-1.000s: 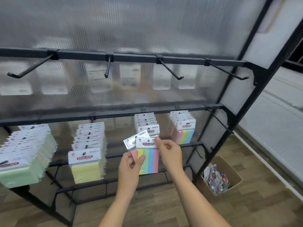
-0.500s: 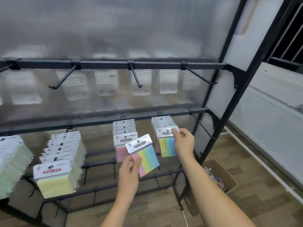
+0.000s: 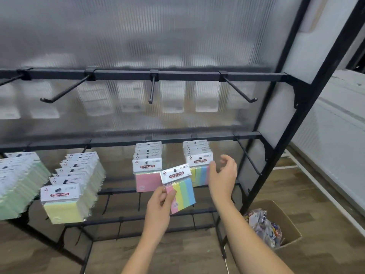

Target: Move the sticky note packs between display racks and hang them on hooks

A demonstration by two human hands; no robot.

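Observation:
My left hand (image 3: 159,206) pinches the lower left corner of a multicolour sticky note pack (image 3: 180,189), tilted, in front of the middle rail. My right hand (image 3: 223,175) hovers with relaxed fingers, holding nothing, at the right edge of the multicolour packs (image 3: 198,165) hanging on a hook. A row of pink packs (image 3: 147,172) hangs just left of them, partly behind the held pack.
Yellow packs (image 3: 65,196) and green packs (image 3: 17,184) hang further left. The upper rail carries bare hooks (image 3: 151,89). One bare hook (image 3: 247,156) sticks out at the middle rail's right end. A cardboard box (image 3: 284,220) of wrappers sits on the floor, right.
My right hand hung its multicolour pack on the right hook, then let go and drew slightly back. My left hand still holds the other pack, now a little lower.

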